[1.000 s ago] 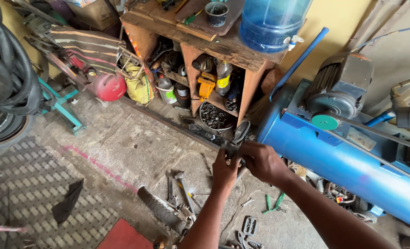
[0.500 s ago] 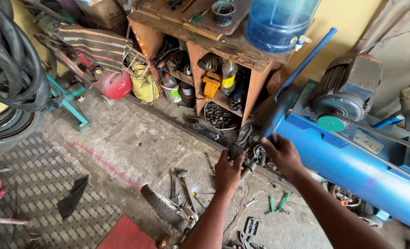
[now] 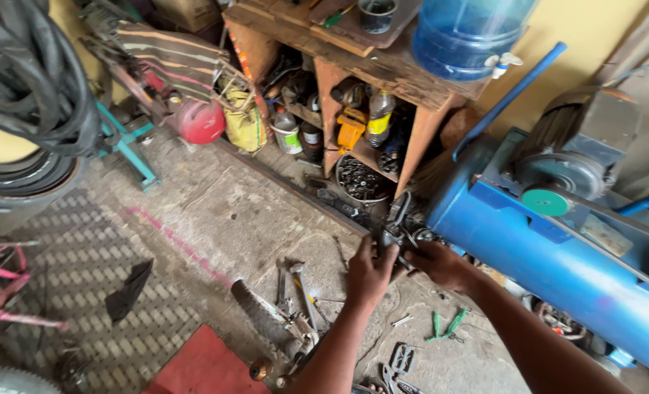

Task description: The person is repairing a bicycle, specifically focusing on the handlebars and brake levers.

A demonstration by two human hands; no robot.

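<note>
Gripping: left hand (image 3: 370, 271) and right hand (image 3: 439, 263) both close on one dark metal part (image 3: 399, 235), held just above the concrete floor (image 3: 251, 219), beside the end of the blue tank (image 3: 558, 270).
Left hand state: fingers curled round the lower left of the part, thumb up against it.
Right hand state: wrapped on the part's right side; fingertips hidden behind the metal.
Hidden: exact shape of the part cannot be made out; a loop-like handle rises at its top, the rest is dark and tangled with clutter behind.
Cut off: tank runs out of frame at right; water bottle (image 3: 470, 33) cropped at top; both forearms leave the bottom edge.
Hard to read: contents of the wooden shelf (image 3: 412, 73) are shadowed; one round bowl of small metal pieces (image 3: 361, 179) shows below it.
Change from 0.5 s ago: both hands stay clamped on the part; the view has shifted slightly, the hands sitting a little nearer the tank's end.
Counts: two hands, one part, one tank, one water bottle, one red round container (image 3: 202, 122), two green-handled tools (image 3: 445, 325) on the floor, one loose cluster of wrenches (image 3: 295, 295) left of the left forearm.
</note>
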